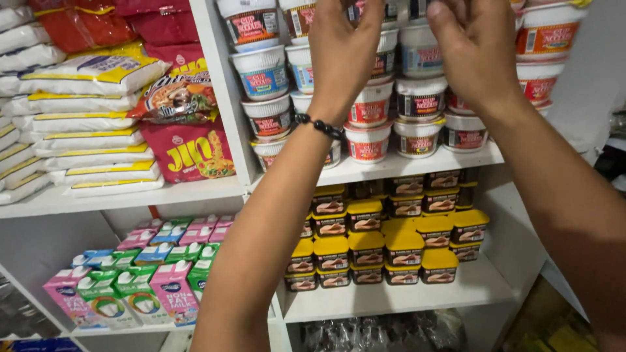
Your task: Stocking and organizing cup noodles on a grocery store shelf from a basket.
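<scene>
Both arms reached up in front of a white store shelf unit. The left hand [343, 49], with a black bead bracelet [319, 126] at its wrist, and the right hand [475, 45] were raised close together at the top row of stacked instant noodle cups [370, 104]. The fingertips ran out of view at the upper edge, so it could not be told whether either hand held a cup or stood open; only the backs of the hands showed, fingers curled forward.

The noodle cups sat on the upper right shelf [417, 163], stacked several high with lids sealed, labels facing outward, likely so shoppers could read them. Below them, yellow-lidded rectangular tins [404, 248] were piled in neat rows, also label-forward. On the lower left shelf stood small milk cartons [173, 293] in pink, green and blue, grouped by colour. Above those lay flat white and yellow packets [91, 140] stacked on their sides, beside red noodle bags [189, 153] standing upright.
</scene>
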